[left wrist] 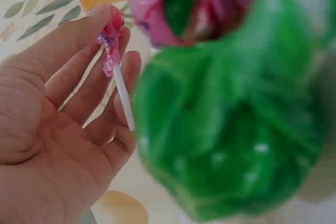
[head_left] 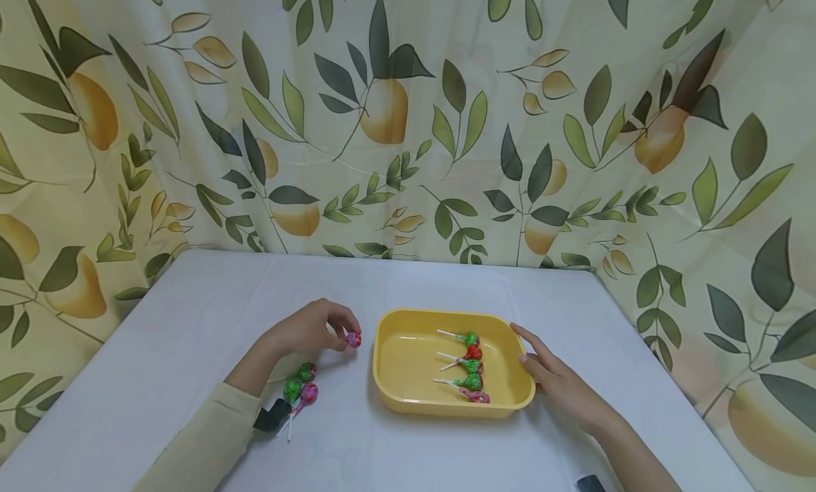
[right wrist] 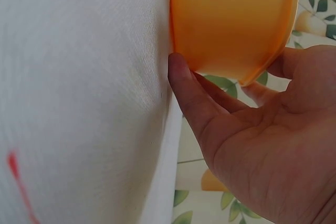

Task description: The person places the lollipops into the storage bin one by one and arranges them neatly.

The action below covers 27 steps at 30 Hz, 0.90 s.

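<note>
Yellow tray [head_left: 390,391] near the table's middle already holds five lollipops [head_left: 470,365]; your left hand [head_left: 310,328] pinches a sixth [head_left: 353,339], three [head_left: 301,383] wait beside it; your right hand [head_left: 556,382] rests open against the rim.

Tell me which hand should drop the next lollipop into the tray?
Left, probably. The left hand already pinches a pink lollipop just beside the yellow tray, while the right hand rests against the tray's right side.

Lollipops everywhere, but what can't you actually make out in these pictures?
- Wrapper print on the tray lollipops: too small, head view.
- Loose lollipops: blurred, too close, left wrist view.
- Held lollipop: its stick is hidden by the left hand, head view.
- Tray: inside unseen, right wrist view.
</note>
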Available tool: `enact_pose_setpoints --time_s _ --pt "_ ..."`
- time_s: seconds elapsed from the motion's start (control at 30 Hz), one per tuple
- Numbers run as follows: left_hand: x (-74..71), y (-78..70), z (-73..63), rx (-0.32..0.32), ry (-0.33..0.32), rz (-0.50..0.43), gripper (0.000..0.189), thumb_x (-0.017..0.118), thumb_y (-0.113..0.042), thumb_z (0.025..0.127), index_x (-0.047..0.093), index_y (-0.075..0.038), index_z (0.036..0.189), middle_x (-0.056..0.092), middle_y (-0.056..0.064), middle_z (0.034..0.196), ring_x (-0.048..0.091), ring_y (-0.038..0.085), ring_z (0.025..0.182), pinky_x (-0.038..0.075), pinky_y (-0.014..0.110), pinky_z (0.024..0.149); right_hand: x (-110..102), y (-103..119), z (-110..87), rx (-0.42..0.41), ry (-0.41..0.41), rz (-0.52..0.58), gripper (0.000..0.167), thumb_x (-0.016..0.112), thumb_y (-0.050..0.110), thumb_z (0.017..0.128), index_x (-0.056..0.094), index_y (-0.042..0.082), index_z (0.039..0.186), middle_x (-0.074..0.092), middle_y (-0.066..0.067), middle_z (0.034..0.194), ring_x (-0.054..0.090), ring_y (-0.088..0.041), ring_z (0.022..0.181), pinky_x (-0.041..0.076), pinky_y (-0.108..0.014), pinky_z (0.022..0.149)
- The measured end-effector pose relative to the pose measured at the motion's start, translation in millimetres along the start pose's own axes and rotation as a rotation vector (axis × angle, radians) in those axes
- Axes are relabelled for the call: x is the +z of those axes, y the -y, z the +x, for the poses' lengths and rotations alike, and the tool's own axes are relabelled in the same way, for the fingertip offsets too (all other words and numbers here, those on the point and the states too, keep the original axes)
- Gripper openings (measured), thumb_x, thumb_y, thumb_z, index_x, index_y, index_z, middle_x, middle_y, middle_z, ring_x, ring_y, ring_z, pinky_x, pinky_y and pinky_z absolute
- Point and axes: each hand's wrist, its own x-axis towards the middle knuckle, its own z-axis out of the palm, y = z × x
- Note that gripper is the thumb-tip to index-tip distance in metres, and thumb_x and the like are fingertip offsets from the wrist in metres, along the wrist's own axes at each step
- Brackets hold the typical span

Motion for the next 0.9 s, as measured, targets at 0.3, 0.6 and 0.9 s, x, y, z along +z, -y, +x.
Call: enact_pose_setpoints --time_s 0.3,0.6,0.9 --pt "-9.2 -12.4 5.7 0.055 -0.032 0.012 0.022 0.083 -0.002 0.086 0.077 -0.014 0.103 0.071 -0.006 0.096 0.065 0.018 0.088 0.056 0.036 0.077 0 -2 1.2 -0.010 0.002 -0.001 0.061 0.043 0.047 0.110 0.019 0.034 0.165 0.037 -0.024 0.159 0.054 -0.036 0.132 0.050 -0.051 0.101" --pt "-11.5 -29.8 17.1 0.062 -0.054 0.018 0.022 0.086 -0.008 0.085 0.077 -0.015 0.104 0.071 -0.007 0.097 0.065 0.017 0.090 0.056 0.034 0.075 -1 -2 1.2 -0.015 0.006 0.007 0.061 0.043 0.046 0.111 0.019 0.034 0.165 0.038 -0.024 0.158 0.055 -0.035 0.131 0.050 -0.050 0.101" --pt "-7.1 -42.9 29.9 0.089 -0.059 0.024 0.020 0.084 -0.008 0.087 0.077 -0.016 0.104 0.071 -0.008 0.098 0.065 0.016 0.090 0.055 0.033 0.079 -1 0 0.0 -0.014 0.003 -0.003 0.061 0.043 0.047 0.110 0.019 0.034 0.165 0.035 -0.023 0.160 0.051 -0.037 0.134 0.050 -0.051 0.101"
